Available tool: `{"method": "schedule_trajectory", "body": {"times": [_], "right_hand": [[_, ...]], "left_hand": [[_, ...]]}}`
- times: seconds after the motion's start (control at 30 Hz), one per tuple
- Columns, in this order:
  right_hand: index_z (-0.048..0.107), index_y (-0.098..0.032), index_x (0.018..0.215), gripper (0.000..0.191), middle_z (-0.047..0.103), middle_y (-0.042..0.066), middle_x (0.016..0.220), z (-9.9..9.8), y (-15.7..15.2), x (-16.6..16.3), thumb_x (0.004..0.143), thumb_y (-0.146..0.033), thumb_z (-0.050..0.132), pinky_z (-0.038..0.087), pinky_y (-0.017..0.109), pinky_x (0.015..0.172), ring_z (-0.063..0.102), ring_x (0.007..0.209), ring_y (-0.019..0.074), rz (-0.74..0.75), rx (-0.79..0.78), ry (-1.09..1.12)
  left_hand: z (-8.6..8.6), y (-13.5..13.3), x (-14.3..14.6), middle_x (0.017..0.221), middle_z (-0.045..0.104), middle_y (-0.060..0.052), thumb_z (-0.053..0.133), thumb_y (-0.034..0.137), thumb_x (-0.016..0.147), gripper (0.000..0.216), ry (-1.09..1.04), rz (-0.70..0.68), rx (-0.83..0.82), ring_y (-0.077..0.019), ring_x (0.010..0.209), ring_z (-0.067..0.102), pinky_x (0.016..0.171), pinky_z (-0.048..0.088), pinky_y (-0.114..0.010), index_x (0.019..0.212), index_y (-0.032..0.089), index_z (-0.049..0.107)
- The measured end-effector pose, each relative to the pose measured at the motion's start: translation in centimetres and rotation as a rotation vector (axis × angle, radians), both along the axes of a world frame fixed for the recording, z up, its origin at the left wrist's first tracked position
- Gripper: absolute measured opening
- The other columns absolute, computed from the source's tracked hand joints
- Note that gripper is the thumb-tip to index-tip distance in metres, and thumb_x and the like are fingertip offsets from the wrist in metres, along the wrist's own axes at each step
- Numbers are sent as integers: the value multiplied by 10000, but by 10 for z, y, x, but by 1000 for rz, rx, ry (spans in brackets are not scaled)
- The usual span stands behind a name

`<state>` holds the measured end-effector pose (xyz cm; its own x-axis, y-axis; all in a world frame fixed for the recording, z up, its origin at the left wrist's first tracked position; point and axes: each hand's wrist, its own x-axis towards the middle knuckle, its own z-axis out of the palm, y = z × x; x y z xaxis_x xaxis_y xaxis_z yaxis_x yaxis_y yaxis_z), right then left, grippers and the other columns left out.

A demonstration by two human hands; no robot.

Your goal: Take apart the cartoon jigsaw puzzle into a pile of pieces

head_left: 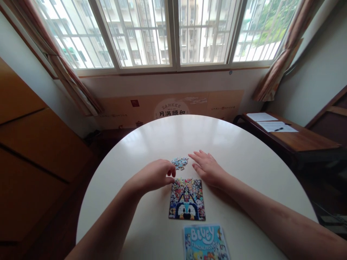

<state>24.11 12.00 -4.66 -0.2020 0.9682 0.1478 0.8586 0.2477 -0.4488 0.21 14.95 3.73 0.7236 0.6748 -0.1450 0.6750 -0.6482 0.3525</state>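
The left hand [153,177] is curled, thumb and forefinger pinched together at the top left corner of the jigsaw puzzle [187,199]. I cannot tell whether a piece sits between them. The right hand [207,167] lies flat with its fingers loose, just beside the small pile of loose pieces [180,162] above the puzzle, near the middle of the round white tabletop [244,151].

As I see it, the risk is a nudge. The left knuckles are right at the puzzle's edge and could buckle the joined rows. A sweep of the right palm could scatter the pile across the glossy top.

I count one assembled puzzle, one pile, one Bluey box [205,242] at the near edge, and two hands.
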Motion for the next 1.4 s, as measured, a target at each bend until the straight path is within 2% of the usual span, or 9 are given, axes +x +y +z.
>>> {"method": "schedule_trajectory", "body": {"times": [0.07, 0.13, 0.3, 0.43, 0.63, 0.87, 1.07, 1.23, 1.4], "right_hand": [[459, -261, 1481, 482, 426, 116, 1554, 4, -3, 2, 1002, -319, 458, 212, 641, 1162, 282, 1473, 350, -14, 18, 30], [552, -239, 1404, 428, 506, 123, 1490, 10, -7, 5, 982, -287, 496, 266, 620, 1148, 354, 1435, 345, 23, 69, 49], [731, -220, 1096, 242, 726, 82, 1117, 34, -23, 9, 911, -180, 580, 491, 410, 959, 636, 1064, 228, 321, 139, 101], [732, -243, 1104, 266, 737, 59, 1036, 46, -35, 3, 889, -156, 600, 507, 354, 856, 651, 956, 199, 506, 102, 93], [732, -263, 1103, 269, 731, 50, 1075, 45, -39, -8, 856, -188, 658, 476, 374, 903, 642, 960, 199, 623, 117, 58], [715, -336, 1142, 280, 730, -4, 1144, 42, -39, -10, 888, -233, 662, 427, 392, 949, 634, 1022, 200, 650, 111, 26], [716, -344, 1149, 286, 735, -15, 1134, 44, -40, -9, 886, -242, 666, 410, 401, 968, 630, 1041, 208, 638, 101, 6], [721, -344, 1141, 301, 738, -19, 1124, 44, -41, -9, 866, -228, 685, 416, 392, 952, 634, 1022, 206, 623, 97, -1], [722, -350, 1147, 310, 741, -14, 1114, 43, -40, -9, 865, -228, 684, 420, 392, 956, 641, 1015, 204, 625, 101, 12]], "left_hand": [[-2, 1, -1, 882, 714, -42, 689, 227, 740, 123, -14, -1, 10, -212, 784, 614, 667, 421, -296, 853, 220, 736], [-2, 2, 0, 928, 713, -50, 688, 224, 737, 170, -5, -8, 10, -217, 809, 616, 681, 426, -298, 901, 217, 731], [0, -3, 4, 889, 716, -46, 680, 205, 712, 148, 56, -23, -36, -221, 810, 620, 658, 413, -292, 855, 210, 718], [-6, -5, 8, 805, 707, -29, 665, 193, 690, 94, 51, 44, -30, -206, 739, 609, 610, 381, -292, 778, 208, 695], [-10, -3, 8, 754, 700, -18, 666, 192, 659, 91, 30, 92, -87, -198, 698, 603, 571, 361, -285, 746, 209, 688], [-11, -1, 7, 762, 709, -21, 633, 206, 690, 74, 6, 106, -112, -195, 694, 605, 586, 384, -284, 740, 203, 687], [-21, 13, 2, 759, 712, -6, 620, 215, 694, 103, -161, 71, -214, -176, 714, 627, 640, 436, -267, 764, 193, 692], [-28, 28, -6, 820, 739, -40, 621, 302, 737, 161, -289, 235, -204, -206, 778, 666, 705, 489, -297, 809, 178, 692], [-31, 32, -6, 845, 755, -38, 592, 254, 728, 167, -291, 345, -104, -214, 807, 680, 736, 506, -308, 819, 193, 719]]}}
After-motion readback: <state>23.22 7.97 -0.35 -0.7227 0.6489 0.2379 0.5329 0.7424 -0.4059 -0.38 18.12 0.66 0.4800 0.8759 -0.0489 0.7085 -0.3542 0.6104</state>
